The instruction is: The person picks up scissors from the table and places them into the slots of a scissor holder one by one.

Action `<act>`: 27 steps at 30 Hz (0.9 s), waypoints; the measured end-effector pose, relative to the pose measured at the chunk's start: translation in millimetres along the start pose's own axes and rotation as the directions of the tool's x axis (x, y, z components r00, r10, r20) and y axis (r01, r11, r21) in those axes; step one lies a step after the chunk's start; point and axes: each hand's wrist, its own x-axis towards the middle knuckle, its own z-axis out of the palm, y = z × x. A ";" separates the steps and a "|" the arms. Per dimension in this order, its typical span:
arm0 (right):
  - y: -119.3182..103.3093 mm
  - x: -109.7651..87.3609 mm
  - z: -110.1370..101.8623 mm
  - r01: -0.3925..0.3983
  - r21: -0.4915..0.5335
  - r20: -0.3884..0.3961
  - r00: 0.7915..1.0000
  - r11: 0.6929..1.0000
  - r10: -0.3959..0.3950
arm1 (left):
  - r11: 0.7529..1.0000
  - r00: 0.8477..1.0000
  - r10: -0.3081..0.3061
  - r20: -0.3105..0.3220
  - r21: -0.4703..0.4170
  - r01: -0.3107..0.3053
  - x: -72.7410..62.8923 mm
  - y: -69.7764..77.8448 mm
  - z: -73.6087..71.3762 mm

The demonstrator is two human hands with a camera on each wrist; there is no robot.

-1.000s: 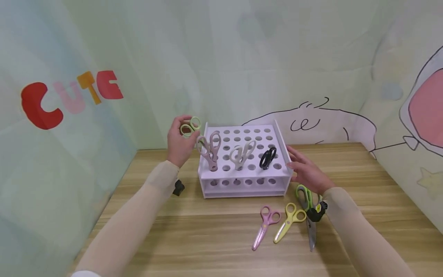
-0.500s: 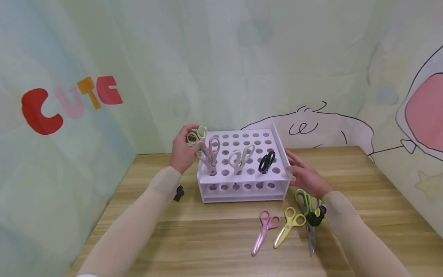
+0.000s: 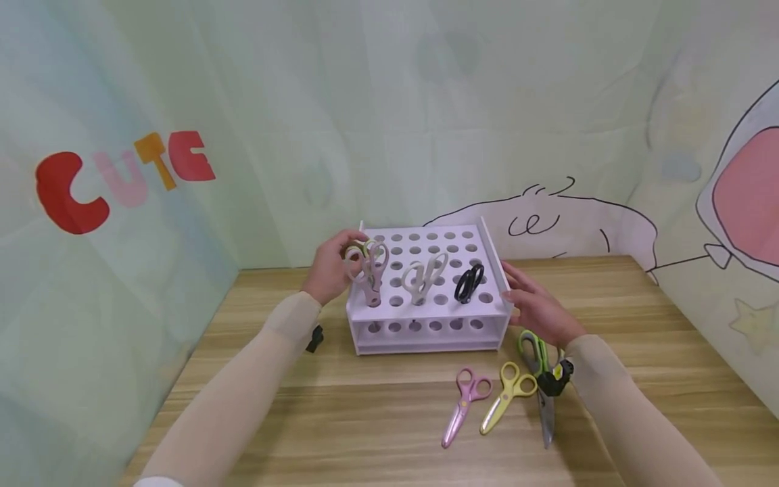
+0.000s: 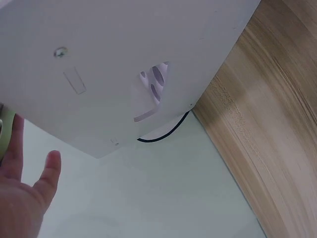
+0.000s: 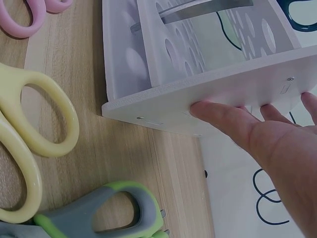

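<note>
My left hand (image 3: 331,265) holds a pair of light green scissors by the handles at the left end of a white rack (image 3: 462,310) with rows of round holes. Part of the green handle (image 4: 6,130) shows at the left wrist view's edge; the blades are hidden. Just in front, mauve scissors (image 3: 373,287) stand handles up in a front hole. Grey-white scissors (image 3: 420,287) and black scissors (image 3: 468,284) stand in the same row. My right hand (image 3: 538,310) rests its fingertips on the rack's right side wall (image 5: 233,94).
Pink scissors (image 3: 466,402), yellow scissors (image 3: 508,396) and large green-and-grey scissors (image 3: 544,399) lie on the wooden table (image 3: 365,433) before the rack's right half. My right wrist is above the large pair. A printed cloth (image 3: 389,135) hangs behind.
My left hand has moved right and down with the light green scissors, bringing them over the rack's left side behind the mauve pair. The right hand stays against the rack.
</note>
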 end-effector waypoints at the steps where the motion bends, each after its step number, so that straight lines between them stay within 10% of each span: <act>1: -0.4 0.2 0.0 0.000 0.000 -0.001 1.000 1.000 0.000 | 1.000 1.000 0.001 0.007 0.008 -0.001 0.0 0.2 0.5; 19: -1.3 2.4 -0.3 -0.007 0.014 0.001 1.000 1.000 0.007 | 0.985 0.987 -0.064 0.150 0.166 0.039 0.1 1.4 7.2; 27: -2.3 0.7 0.3 -0.006 0.008 0.007 1.000 1.000 0.006 | 0.982 0.983 0.008 0.183 0.183 -0.042 -1.5 -2.9 7.9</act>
